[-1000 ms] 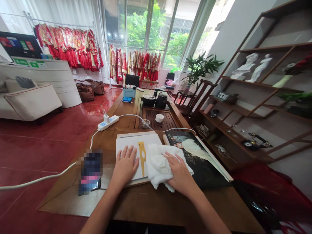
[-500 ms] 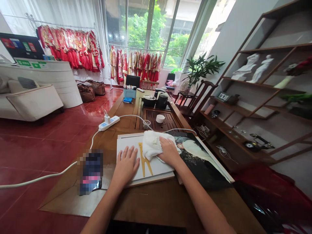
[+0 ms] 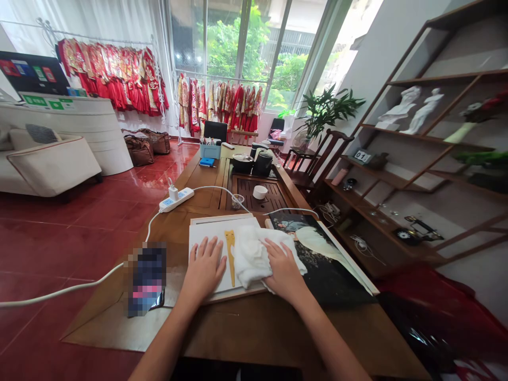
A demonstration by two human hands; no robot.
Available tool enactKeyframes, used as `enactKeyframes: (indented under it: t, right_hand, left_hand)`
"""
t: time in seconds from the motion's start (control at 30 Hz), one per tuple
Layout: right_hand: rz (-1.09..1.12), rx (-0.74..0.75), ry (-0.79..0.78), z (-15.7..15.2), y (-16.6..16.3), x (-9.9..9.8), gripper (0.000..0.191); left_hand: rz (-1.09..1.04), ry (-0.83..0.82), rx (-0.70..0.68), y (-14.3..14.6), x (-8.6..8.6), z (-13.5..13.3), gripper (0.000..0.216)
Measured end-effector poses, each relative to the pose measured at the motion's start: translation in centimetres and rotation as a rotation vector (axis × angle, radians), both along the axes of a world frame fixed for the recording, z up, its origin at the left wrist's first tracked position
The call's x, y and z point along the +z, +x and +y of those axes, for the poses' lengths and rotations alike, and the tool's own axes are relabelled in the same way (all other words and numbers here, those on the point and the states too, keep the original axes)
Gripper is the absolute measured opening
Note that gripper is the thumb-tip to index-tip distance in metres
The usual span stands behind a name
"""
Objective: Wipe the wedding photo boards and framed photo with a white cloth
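Cloth [image 3: 252,259], white, bunched, over R part of board [image 3: 210,227], R hand [image 3: 282,267] nearer, fingers spread atop, grip I can't tell; L hand [image 3: 205,265] flat, fingers apart, yellow shape [image 3: 230,259] btwn, long axis fore-aft.

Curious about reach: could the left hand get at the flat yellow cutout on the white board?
Probably yes: nothing lies between the left hand and the flat yellow cutout, though a crumpled white cloth overlaps its right side.

The digits "01" could be read on a small white block [image 3: 362,156] near the left end of a shelf [image 3: 391,179]; lettering on the green signs [image 3: 35,100] at the curved white table's [image 3: 99,127] upper edge was too small to read.
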State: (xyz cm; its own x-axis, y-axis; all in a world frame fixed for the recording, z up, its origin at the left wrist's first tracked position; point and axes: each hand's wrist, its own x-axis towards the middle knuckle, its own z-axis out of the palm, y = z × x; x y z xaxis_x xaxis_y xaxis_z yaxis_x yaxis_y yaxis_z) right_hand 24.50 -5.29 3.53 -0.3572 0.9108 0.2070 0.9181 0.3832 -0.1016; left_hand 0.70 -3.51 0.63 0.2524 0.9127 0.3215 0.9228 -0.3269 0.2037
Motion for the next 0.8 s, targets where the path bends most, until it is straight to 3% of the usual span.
enactKeyframes:
  t: [0.13, 0.27, 0.43, 0.8]
  right_hand:
    - [-0.005, 0.013, -0.016, -2.5, 0.6, 0.0, 0.044]
    - [0.0, 0.025, -0.022, -2.7, 0.8, 0.3, 0.046]
    - [-0.011, 0.023, -0.015, -0.2, 0.7, 0.5, 0.059]
    - [0.015, 0.008, 0.018, 6.1, -0.2, 0.6, 0.057]
  left_hand:
    - [0.004, 0.002, -0.002, 0.0, -0.1, 0.0, 0.044]
    - [0.004, 0.0, -0.001, 0.0, 0.0, -0.1, 0.044]
    - [0.003, -0.004, -0.005, 0.0, 0.2, -0.1, 0.044]
    - [0.007, -0.003, -0.006, 0.1, 0.1, -0.1, 0.044]
